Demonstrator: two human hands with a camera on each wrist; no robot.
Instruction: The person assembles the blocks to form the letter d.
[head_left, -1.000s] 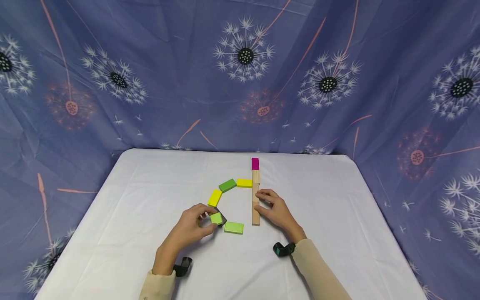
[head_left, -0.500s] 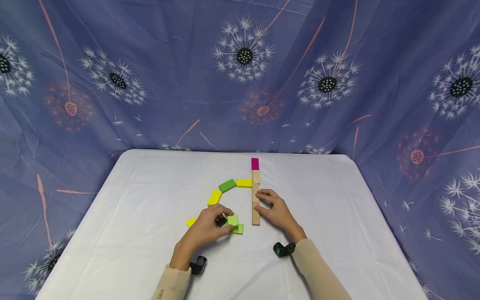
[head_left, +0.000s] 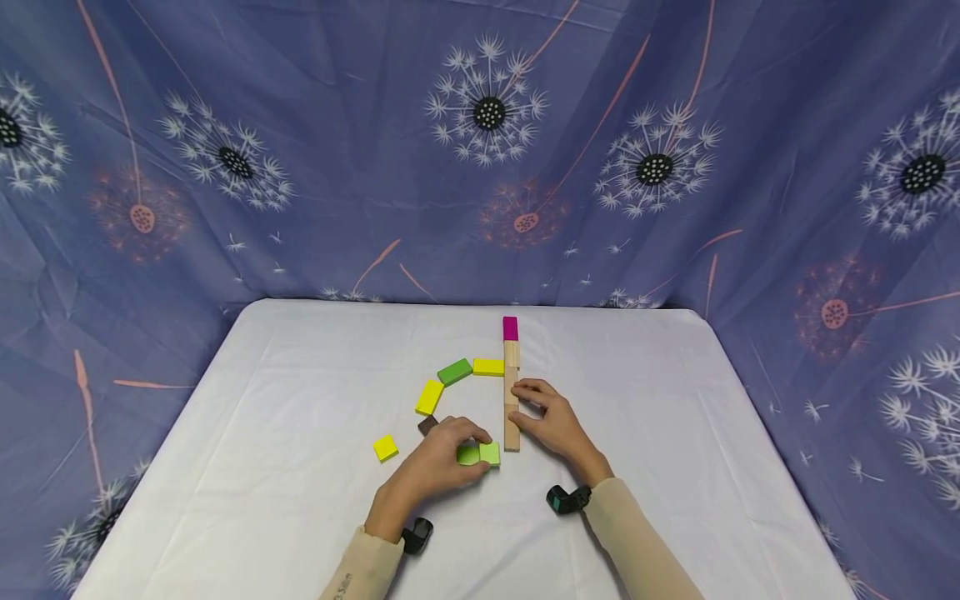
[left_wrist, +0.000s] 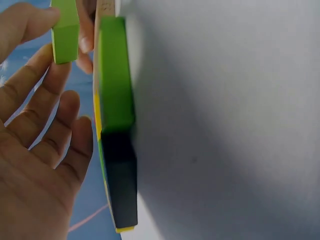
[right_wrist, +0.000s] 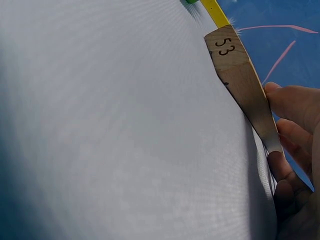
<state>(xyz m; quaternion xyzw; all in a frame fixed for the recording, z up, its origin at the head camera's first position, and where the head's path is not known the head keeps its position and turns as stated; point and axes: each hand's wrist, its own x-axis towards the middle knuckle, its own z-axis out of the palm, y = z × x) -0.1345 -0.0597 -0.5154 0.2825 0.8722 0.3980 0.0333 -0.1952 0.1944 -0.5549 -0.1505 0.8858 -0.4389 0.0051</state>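
My left hand [head_left: 438, 454] pinches a short light green block [head_left: 490, 454] between thumb and fingertips. In the left wrist view, that block [left_wrist: 65, 42] hangs apart from a longer light green block [left_wrist: 115, 75] lying on the cloth. Partly behind the left hand is a dark block [head_left: 427, 425], end to end with the longer green one. My right hand [head_left: 551, 417] rests its fingertips against the right side of a straight column of plain wooden blocks [head_left: 512, 429]. The nearest wooden block [right_wrist: 232, 52] bears the number 53 in the right wrist view.
A magenta block [head_left: 511, 328] tops the column. From the column's left side curve a yellow block [head_left: 488, 367], a green block [head_left: 454, 371] and another yellow block [head_left: 430, 397]. One small yellow block [head_left: 386, 448] lies apart at left. White cloth [head_left: 660, 400] covers the table; a patterned curtain hangs behind.
My left hand has carried the short light green block rightward, past the dark block and over the longer green one toward the column's near end. The right hand stays in place.
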